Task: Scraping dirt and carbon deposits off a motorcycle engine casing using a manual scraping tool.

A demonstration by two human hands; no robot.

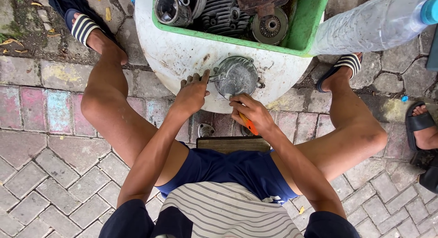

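Head view, looking straight down: seated on a low wooden stool [233, 144] over grey and pink paving bricks [54, 174], knees spread, striped sandals on both feet.

Left hand [191, 94] laid on the white round surface [182, 60], fingers loosely curled and partly spread, index fingertip touching the left edge of the grey metal engine cover [236, 76]; nothing gripped.

Right hand [250, 112] closed around an orange-handled tool [248, 124], tip pressed at the lower edge of the engine cover (tip itself hidden, kind of tool not determinable).

Engine cover lying flat near the front rim of the white surface, just below the green tray [306, 23]; tray holding dark engine parts [223, 12].

Clear plastic bottle [369, 23] with blue cap lying at upper right; another person's sandalled foot [422, 126] at right edge.
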